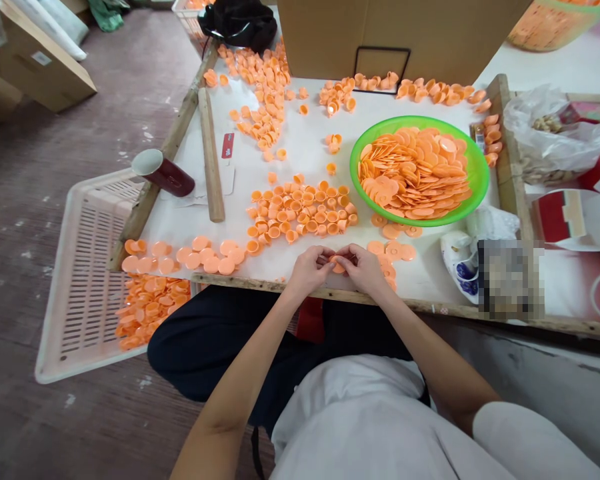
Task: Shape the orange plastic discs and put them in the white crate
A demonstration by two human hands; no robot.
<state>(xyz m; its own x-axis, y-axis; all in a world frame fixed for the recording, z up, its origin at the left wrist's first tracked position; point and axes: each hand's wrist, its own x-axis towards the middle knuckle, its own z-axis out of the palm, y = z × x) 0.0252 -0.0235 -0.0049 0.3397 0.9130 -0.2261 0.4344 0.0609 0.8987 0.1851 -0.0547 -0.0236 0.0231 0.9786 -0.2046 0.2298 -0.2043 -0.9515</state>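
Observation:
Just over the front edge of the table, my left hand (pixel 311 268) and my right hand (pixel 361 267) meet, thumbs and fingertips pinched on a small orange plastic disc (pixel 338 265). My fingers cover part of it, so whether another piece is joined to it I cannot tell. Several flat orange discs (pixel 393 251) lie beside my right hand. Beyond my hands a cluster of tiny orange cups (pixel 300 208) stands mostly upright. A green bowl (pixel 481 175) heaped with orange discs sits to the right. Left of my hands, more orange pieces (pixel 211 256) lie with round faces up.
A white basket (pixel 75 267) with orange pieces stands on the floor at left. On the table are a dark red mug (pixel 166 175), a wooden stick (pixel 210 157) and loose cups (pixel 267 100). A cardboard box (pixel 325 33) stands behind; wooden rails (pixel 517 187) edge the table.

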